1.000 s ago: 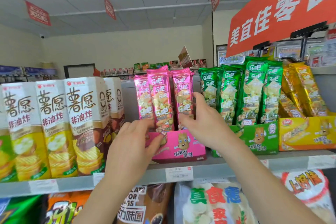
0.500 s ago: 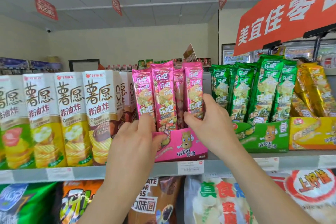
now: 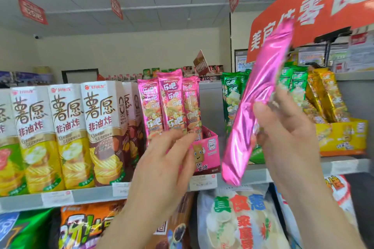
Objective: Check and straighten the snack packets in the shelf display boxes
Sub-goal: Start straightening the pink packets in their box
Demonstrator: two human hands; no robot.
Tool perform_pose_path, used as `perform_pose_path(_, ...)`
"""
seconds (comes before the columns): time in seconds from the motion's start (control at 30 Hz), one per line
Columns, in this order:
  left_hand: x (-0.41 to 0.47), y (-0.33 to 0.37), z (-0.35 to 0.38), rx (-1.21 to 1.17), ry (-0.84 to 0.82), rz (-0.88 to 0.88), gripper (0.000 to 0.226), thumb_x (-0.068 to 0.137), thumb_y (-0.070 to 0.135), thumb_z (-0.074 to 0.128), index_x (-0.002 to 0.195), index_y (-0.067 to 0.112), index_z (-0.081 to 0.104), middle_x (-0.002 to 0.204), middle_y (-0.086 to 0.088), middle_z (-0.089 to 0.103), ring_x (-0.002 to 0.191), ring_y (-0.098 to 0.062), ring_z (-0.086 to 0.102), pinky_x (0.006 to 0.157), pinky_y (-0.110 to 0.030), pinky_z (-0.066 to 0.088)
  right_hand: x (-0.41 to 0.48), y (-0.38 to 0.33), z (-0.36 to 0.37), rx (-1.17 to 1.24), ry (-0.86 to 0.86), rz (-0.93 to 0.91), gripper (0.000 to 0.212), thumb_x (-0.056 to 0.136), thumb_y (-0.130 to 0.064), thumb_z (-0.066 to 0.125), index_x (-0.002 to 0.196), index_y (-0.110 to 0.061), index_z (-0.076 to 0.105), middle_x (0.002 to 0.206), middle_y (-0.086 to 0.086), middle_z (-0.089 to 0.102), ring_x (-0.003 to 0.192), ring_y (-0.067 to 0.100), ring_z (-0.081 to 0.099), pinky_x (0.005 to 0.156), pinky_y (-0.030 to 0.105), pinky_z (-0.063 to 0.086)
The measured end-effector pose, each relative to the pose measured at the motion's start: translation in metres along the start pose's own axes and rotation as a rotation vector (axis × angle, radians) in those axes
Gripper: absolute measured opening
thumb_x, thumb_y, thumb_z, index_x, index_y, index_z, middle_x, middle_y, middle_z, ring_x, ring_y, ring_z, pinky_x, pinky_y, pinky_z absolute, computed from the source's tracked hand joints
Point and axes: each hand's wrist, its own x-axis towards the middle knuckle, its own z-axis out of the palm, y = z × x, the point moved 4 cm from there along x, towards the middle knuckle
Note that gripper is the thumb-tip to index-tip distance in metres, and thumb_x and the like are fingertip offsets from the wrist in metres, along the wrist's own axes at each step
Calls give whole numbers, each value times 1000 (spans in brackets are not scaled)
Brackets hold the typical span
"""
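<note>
One pink packet (image 3: 257, 107) tilts in my right grip (image 3: 287, 137), pinched near its middle, just right of the pink box (image 3: 210, 147); my left grip (image 3: 162, 166) hovers spread before three packets (image 3: 172, 103) standing there.

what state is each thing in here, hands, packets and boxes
held pink packet: in the air, tilted, plain back toward camera
right hand: grips that packet
pink box: on the shelf, three upright packets showing
left hand: open, in front of the pink box
green packets: standing, partly hidden
</note>
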Motion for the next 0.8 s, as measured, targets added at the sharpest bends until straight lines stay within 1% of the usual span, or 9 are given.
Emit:
perform_pose_path(0.07, -7, 9, 3, -388, -89, -172, 30, 91, 43, 50, 111, 32, 70, 101, 15, 69, 90, -3, 63, 74, -17, 49, -23, 8, 0, 103, -76, 182, 55, 67, -40, 83, 118, -26, 67, 90, -6, 73, 74, 5, 66, 65, 19, 53)
perform_pose_path(0.1, -11, 16, 6, -577, -153, -257, 29, 87, 51, 52, 109, 39, 68, 98, 16, 71, 88, -4, 66, 72, -16, 50, -35, 12, 4, 140, -99, 255, 62, 65, -42, 84, 120, -22, 65, 90, 0, 73, 73, 9, 67, 63, 21, 53)
perform_pose_path(0.17, -25, 33, 19, -844, -260, -383, 31, 76, 59, 62, 105, 48, 63, 93, 10, 73, 79, -10, 69, 69, -21, 54, -57, 18, 6, 213, -42, 370, 64, 70, -33, 77, 127, -12, 58, 94, 7, 74, 75, 14, 68, 62, 25, 55)
perform_pose_path(0.23, -42, 43, 30, -949, -267, -487, 37, 65, 52, 73, 99, 47, 59, 87, 1, 74, 70, -15, 68, 67, -32, 55, -76, 24, 5, 277, 45, 462, 60, 72, -23, 68, 128, -6, 56, 102, 15, 73, 81, 19, 67, 70, 32, 57)
perform_pose_path(0.33, -62, 49, 39, -1017, -235, -601, 39, 60, 47, 76, 95, 41, 59, 84, -6, 75, 67, -20, 65, 69, -43, 55, -93, 26, -1, 238, 114, 541, 54, 71, -23, 64, 122, -5, 61, 111, 24, 69, 94, 28, 62, 93, 53, 46)
perform_pose_path(0.4, -72, 51, 43, -1037, -249, -638, 44, 61, 46, 77, 101, 35, 61, 89, -3, 75, 75, -24, 69, 75, -42, 56, -100, 26, -2, 188, 108, 553, 49, 72, -26, 63, 117, -8, 65, 111, 19, 71, 98, 30, 63, 98, 58, 41)
perform_pose_path(0.57, -84, 55, 43, -965, -237, -621, 32, 72, 44, 74, 102, 34, 68, 92, 8, 74, 84, -11, 70, 69, -19, 53, -110, 26, -2, 153, 49, 541, 41, 80, -30, 59, 118, -17, 68, 115, 8, 72, 111, 27, 65, 100, 47, 49)
perform_pose_path(0.7, -82, 53, 36, -782, -194, -558, 35, 73, 61, 61, 101, 39, 66, 89, 7, 70, 83, -15, 66, 74, -43, 54, -123, 26, -4, 297, 73, 592, 37, 80, -25, 64, 116, -16, 70, 115, 13, 70, 101, 24, 67, 84, 37, 56)
perform_pose_path(0.8, -74, 58, 34, -836, -171, -545, 34, 76, 56, 59, 104, 38, 66, 89, 11, 73, 80, -11, 68, 74, -43, 56, -125, 33, -1, 151, 38, 648, 35, 88, -25, 65, 122, -18, 65, 107, 4, 72, 93, 7, 67, 79, 25, 52)
